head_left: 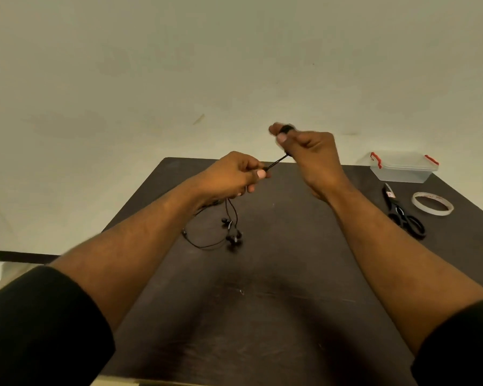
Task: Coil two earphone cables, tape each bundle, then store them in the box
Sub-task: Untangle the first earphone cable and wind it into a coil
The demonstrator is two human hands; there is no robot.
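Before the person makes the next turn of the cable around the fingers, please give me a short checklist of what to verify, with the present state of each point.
1. Right hand holds the coil on its fingers: ok.
2. Left hand pinches the earphone cable, taut between the hands: ok.
3. Loose earbuds hang free, untangled: cannot tell, blurred.
4. Tape roll and scissors lie on the table: ok.
5. Box lid is off: cannot tell.

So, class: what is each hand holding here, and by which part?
Both hold one black earphone cable. The right hand has it wound around its fingers; the left hand pinches the taut stretch, and the earbud ends hang down to the table.
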